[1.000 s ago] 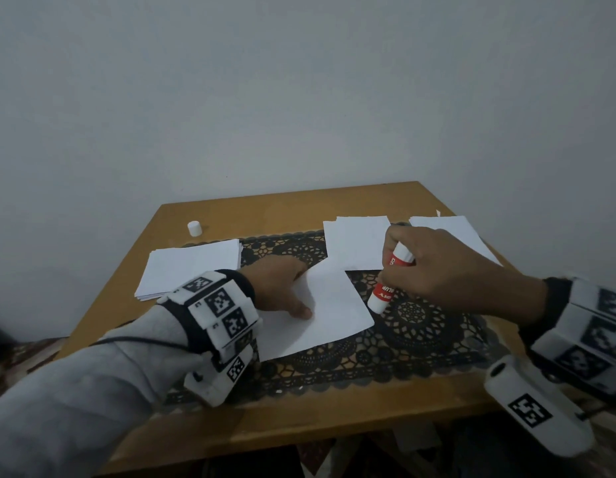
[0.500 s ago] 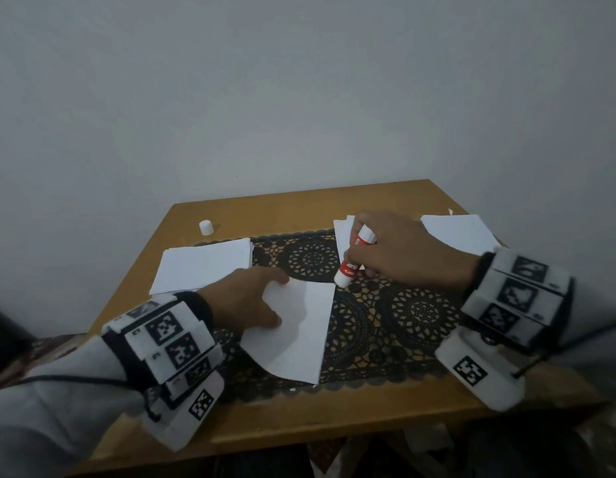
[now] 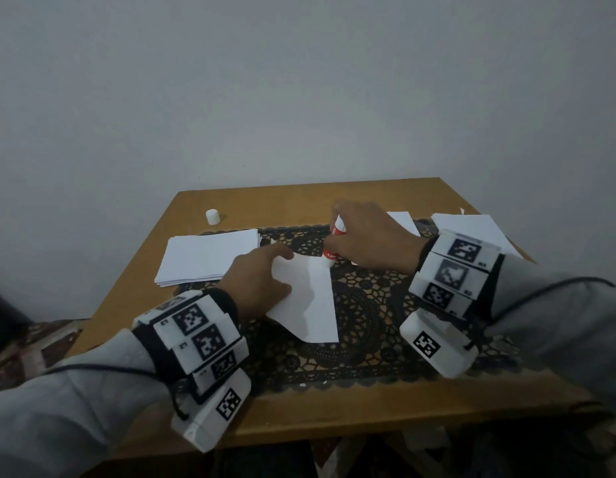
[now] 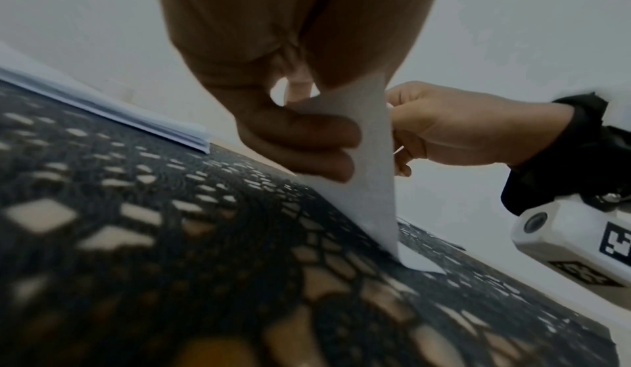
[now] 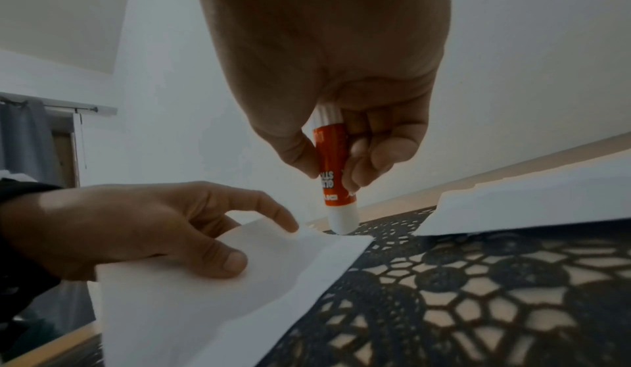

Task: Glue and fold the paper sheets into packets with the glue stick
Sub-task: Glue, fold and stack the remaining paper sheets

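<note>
A white paper sheet (image 3: 308,301) lies folded over on the black lace mat (image 3: 368,339), its left part lifted. My left hand (image 3: 261,281) pinches that raised part (image 4: 368,156) between thumb and curled fingers; the thumb lies on top of the sheet (image 5: 204,292). My right hand (image 3: 368,239) grips a red and white glue stick (image 3: 334,244) held tip down. The stick's white tip (image 5: 341,221) touches the sheet's far corner, just beyond my left index finger.
A stack of white sheets (image 3: 210,257) lies at the left on the wooden table (image 3: 334,415). The white glue cap (image 3: 212,216) stands behind it. More white sheets (image 3: 479,229) lie at the far right, partly under my right wrist.
The sheet has gone from lying flat to folded, with its left part lifted by my left hand. My right hand carried the glue stick leftward to the sheet's far corner.
</note>
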The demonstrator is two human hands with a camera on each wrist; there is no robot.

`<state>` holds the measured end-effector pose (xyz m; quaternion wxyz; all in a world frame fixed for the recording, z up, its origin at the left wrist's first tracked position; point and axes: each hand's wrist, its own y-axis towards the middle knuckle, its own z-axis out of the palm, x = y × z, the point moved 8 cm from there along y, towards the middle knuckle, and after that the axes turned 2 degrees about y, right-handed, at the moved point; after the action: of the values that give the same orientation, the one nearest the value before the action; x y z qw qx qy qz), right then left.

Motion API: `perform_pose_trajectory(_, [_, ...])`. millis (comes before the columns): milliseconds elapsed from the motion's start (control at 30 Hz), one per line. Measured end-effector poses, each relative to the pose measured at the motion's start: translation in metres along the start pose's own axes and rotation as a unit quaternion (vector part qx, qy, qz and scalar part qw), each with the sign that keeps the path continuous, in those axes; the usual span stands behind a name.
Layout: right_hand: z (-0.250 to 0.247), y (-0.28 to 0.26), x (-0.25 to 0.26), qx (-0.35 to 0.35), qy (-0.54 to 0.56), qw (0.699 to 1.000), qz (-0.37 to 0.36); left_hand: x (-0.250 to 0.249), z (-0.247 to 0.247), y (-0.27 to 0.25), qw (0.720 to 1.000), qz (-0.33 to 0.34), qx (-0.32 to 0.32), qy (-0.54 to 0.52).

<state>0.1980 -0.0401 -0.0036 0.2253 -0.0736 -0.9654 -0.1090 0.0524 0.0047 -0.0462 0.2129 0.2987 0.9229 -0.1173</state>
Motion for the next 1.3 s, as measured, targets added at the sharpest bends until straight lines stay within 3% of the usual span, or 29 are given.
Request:
perform_pose_trajectory(233, [0.006, 0.009, 0.005, 0.017, 0.001, 1.0, -0.013, 0.005, 0.019, 0.003, 0.995, -0.023, 0.092, 0.031])
perform_pose_trajectory(733, [0.024, -0.003, 0.014, 0.052, -0.041, 0.997, -0.032, -0.003, 0.017, 0.009, 0.983, 0.025, 0.111, 0.145])
perform_pose_trajectory(1033, [0.023, -0.055, 0.022, 0.093, -0.002, 0.995, -0.033, -0.006, 0.017, 0.016, 0.99, 0.029, 0.09, 0.103])
perform_pose_trajectory(1133, [0.025, -0.067, 0.026, 0.114, 0.0, 0.993, -0.038, -0.018, 0.01, 0.023, 0.992, 0.066, 0.066, 0.081])
perform_pose_trajectory(1233, [0.024, -0.072, 0.026, 0.116, 0.006, 0.992, -0.041, -0.031, -0.013, 0.033, 0.994, 0.108, 0.005, -0.023])
perform_pose_trajectory(1300, [0.023, -0.072, 0.024, 0.116, 0.021, 0.992, -0.038, -0.04, -0.025, 0.037, 0.99, 0.137, 0.011, -0.036])
